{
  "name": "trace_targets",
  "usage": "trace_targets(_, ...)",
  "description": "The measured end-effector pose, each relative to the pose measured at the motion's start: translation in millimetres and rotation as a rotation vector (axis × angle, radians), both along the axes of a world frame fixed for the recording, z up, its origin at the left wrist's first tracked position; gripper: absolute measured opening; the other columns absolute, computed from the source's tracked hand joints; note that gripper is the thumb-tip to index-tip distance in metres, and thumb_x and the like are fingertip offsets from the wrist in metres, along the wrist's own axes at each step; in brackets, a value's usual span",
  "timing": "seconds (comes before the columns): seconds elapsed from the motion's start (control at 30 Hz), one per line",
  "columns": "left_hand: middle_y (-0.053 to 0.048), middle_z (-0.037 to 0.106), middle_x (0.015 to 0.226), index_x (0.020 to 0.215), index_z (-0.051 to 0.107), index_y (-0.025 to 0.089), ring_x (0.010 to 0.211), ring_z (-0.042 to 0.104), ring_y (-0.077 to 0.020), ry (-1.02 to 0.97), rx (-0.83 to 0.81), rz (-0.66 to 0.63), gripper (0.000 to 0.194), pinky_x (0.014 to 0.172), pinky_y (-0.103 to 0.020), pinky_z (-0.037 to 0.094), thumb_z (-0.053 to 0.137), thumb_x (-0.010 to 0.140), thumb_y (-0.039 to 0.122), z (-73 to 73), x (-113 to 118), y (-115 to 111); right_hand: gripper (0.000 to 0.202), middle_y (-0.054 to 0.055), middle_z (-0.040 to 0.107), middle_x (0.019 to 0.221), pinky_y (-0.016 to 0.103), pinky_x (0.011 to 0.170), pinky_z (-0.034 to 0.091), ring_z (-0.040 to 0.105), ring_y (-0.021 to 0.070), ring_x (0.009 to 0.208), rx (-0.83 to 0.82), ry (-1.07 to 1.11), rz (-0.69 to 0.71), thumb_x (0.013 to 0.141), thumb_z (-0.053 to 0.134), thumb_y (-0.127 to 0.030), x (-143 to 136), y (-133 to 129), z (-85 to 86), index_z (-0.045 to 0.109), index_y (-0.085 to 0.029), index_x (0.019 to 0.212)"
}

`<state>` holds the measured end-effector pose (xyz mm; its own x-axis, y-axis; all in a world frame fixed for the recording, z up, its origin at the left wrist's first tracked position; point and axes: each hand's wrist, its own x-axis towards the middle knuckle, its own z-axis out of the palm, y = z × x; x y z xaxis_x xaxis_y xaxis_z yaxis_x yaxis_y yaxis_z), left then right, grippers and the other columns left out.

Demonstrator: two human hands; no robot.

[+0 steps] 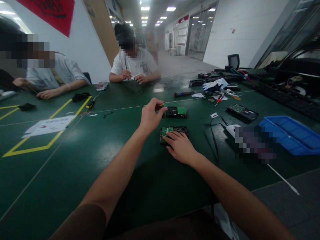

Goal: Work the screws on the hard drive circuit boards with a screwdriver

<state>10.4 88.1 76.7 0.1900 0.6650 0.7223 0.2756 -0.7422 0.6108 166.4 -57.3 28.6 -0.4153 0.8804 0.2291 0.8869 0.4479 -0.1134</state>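
Two hard drives lie board-up on the green bench. The right hand presses flat, fingers spread, on the near drive; the left hand pinches a small screwdriver above it. The far drive lies untouched; both boards look still fitted.

I saw a shallow blue plastic tray at the table's right edge, a white printed paper sheet inside yellow floor-tape lines, and two seated co-workers across the dark green table.
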Motion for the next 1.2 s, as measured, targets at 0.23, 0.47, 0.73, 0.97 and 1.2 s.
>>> trace_targets(0.23,-0.006,0.074,0.109,0.107,0.067,0.021,0.099,0.071,-0.0183,0.12,0.098,0.021,0.017,0.087,-0.033,0.062,0.067,0.092,0.012,4.0,-2.8,-0.3,0.044,0.012,0.06,0.152,0.049,0.112,0.038,0.051,0.0319,0.139,0.006,-0.009,-0.003,0.102,0.057,-0.027,0.2,0.2,0.0,0.061,-0.021,0.146)
trace_targets(0.47,-0.005,0.072,0.106,0.109,0.071,0.023,0.094,0.07,-0.0178,0.155,0.11,0.068,0.021,0.087,-0.034,0.06,0.066,0.093,0.01,4.6,-3.1,-0.8,0.045,0.012,0.059,0.152,0.049,0.112,0.037,0.05,0.0319,0.14,0.003,-0.012,-0.005,0.102,0.057,-0.026,0.1,0.5,0.0,0.061,-0.021,0.146)
trace_targets(0.73,-0.004,0.078,0.102,0.108,0.067,0.022,0.09,0.076,-0.0176,0.091,-0.026,-0.024,0.019,0.087,-0.034,0.061,0.076,0.092,0.025,4.8,1.1,-6.3,0.045,0.012,0.059,0.153,0.049,0.112,0.038,0.051,0.0321,0.14,-0.001,-0.024,-0.005,0.102,0.056,-0.028,-0.3,-0.3,2.1,0.061,-0.02,0.146)
trace_targets(0.97,-0.005,0.078,0.103,0.106,0.064,0.021,0.09,0.075,-0.0175,0.034,-0.071,-0.088,0.023,0.086,-0.034,0.062,0.078,0.089,0.024,2.5,2.7,-5.6,0.045,0.012,0.059,0.153,0.049,0.112,0.038,0.051,0.0319,0.14,-0.002,-0.022,-0.013,0.102,0.056,-0.028,-0.6,-0.3,0.8,0.061,-0.021,0.146)
trace_targets(1.2,-0.005,0.07,0.107,0.105,0.07,0.022,0.095,0.069,-0.0166,0.114,0.082,-0.014,0.017,0.085,-0.032,0.061,0.073,0.09,0.014,8.3,-0.5,-6.6,0.044,0.013,0.059,0.153,0.049,0.113,0.037,0.05,0.032,0.141,-0.012,-0.017,-0.011,0.103,0.055,-0.027,-0.5,-0.3,2.4,0.061,-0.021,0.146)
